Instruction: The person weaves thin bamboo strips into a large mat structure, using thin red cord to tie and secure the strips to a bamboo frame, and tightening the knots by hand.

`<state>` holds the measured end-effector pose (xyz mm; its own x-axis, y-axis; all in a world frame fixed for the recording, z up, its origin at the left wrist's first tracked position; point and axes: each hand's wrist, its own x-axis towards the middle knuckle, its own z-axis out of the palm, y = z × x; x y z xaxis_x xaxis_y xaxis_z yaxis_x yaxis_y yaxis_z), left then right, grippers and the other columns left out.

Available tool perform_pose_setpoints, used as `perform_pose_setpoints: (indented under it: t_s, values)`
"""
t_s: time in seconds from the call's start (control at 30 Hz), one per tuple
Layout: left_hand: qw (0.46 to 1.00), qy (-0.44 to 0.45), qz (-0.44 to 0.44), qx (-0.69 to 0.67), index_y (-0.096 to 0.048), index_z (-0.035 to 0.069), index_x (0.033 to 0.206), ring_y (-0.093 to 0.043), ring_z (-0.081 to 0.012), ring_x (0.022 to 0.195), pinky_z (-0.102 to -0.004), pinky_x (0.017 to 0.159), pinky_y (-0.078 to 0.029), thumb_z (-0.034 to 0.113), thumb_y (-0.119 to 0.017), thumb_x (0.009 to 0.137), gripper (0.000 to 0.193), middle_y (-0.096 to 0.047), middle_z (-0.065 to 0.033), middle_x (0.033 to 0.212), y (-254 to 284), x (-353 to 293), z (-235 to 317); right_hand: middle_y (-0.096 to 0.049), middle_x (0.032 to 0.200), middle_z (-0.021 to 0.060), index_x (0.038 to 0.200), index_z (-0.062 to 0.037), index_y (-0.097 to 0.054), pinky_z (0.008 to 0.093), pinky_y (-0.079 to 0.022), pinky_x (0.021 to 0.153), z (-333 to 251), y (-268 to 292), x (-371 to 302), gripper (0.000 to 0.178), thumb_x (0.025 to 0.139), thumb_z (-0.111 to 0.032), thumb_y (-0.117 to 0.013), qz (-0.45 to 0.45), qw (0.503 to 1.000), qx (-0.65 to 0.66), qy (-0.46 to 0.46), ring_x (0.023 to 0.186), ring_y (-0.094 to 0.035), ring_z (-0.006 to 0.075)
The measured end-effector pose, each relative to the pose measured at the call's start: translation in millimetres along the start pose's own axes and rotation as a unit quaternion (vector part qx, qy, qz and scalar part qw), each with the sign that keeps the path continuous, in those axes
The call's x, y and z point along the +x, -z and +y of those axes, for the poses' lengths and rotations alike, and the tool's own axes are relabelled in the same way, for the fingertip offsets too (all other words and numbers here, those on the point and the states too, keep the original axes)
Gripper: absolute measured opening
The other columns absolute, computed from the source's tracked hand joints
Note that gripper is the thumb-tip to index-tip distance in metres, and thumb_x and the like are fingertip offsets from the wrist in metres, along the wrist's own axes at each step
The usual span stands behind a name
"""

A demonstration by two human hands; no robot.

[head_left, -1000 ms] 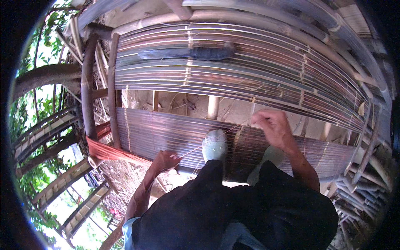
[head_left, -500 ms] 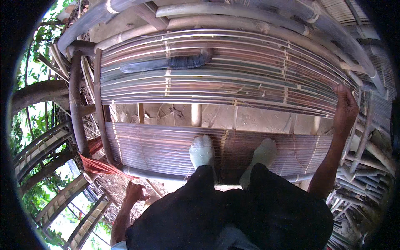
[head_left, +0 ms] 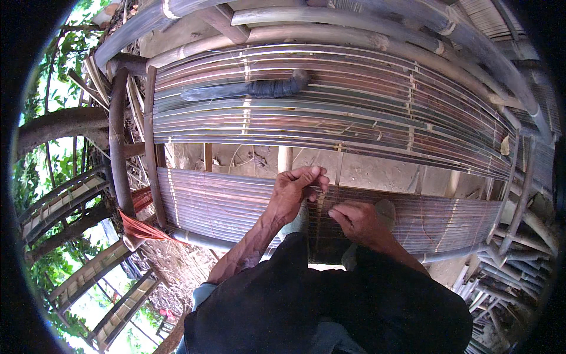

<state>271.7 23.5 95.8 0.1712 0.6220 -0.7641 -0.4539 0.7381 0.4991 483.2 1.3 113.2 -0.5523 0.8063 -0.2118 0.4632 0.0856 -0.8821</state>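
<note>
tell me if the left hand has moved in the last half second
Yes: the left hand was near the red cloth; now it is well to the cloth's right and farther forward.

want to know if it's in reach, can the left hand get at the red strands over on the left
Probably yes: the left hand is over the nearer slatted panel, well right of the red strands, but nothing seems to block a swing leftward to them.
</note>
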Motion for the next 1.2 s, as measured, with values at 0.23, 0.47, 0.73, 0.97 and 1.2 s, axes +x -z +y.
perform_pose_setpoints:
  t_s: [0.23,0.47,0.73,0.97,1.2]
  values:
    - [0.997,-0.027,-0.02,-0.064,-0.064,-0.002,0.113,-0.065,-0.0177,0.085,-0.0294,0.071,-0.05,0.026,-0.061,0.099,0.031,-0.069,-0.0075,0.091,15,21,-15,-0.07,0.087,0.018,0.093,-0.0014,-0.071,0.0445,-0.054,0.074,47,27,-80,0.029,0.094,-0.03,-0.064,-0.084,0.967,-0.043,-0.238,0.077,-0.068,0.0361]
    - [0.995,0.022,-0.039,-0.095,-0.06,-0.005,0.121,-0.064,-0.0187,0.092,-0.0299,0.075,-0.047,0.027,-0.061,0.099,0.039,-0.067,-0.0056,0.089,-3,22,-15,-0.07,0.079,0.0189,0.091,0.0021,-0.072,0.0369,-0.05,0.068,50,32,-119,0.026,0.091,-0.023,-0.066,-0.042,0.956,0.015,-0.29,0.071,-0.066,0.0241]
    - [0.986,0.082,-0.089,-0.111,-0.061,-0.001,0.122,-0.064,-0.0194,0.092,-0.0289,0.068,-0.045,0.03,-0.06,0.1,0.038,-0.065,-0.0018,0.087,-7,24,-16,-0.069,0.086,0.0202,0.092,-0.0029,-0.073,0.0462,-0.052,0.073,69,36,-153,0.033,0.094,-0.035,-0.063,-0.078,0.941,-0.012,-0.328,0.077,-0.066,0.0395]
    - [0.991,0.11,-0.031,0.066,-0.068,-0.001,0.111,-0.064,-0.0171,0.085,-0.0281,0.065,-0.047,0.033,-0.058,0.1,0.037,-0.069,-0.007,0.098,-32,17,-27,-0.066,0.073,0.0139,0.091,0.0008,-0.072,0.0353,-0.048,0.063,64,50,-154,0.026,0.093,-0.025,-0.066,-0.027,0.954,0.002,-0.297,0.067,-0.062,0.0176]
    - [0.979,0.107,-0.063,0.162,-0.07,0.001,0.111,-0.063,-0.0139,0.079,-0.0268,0.061,-0.044,0.037,-0.059,0.099,0.039,-0.071,-0.0068,0.093,-44,8,-29,-0.072,0.082,0.0138,0.092,-0.0004,-0.073,0.0362,-0.053,0.068,44,59,-121,0.028,0.093,-0.027,-0.067,0.003,0.94,0.096,-0.326,0.074,-0.068,0.0222]
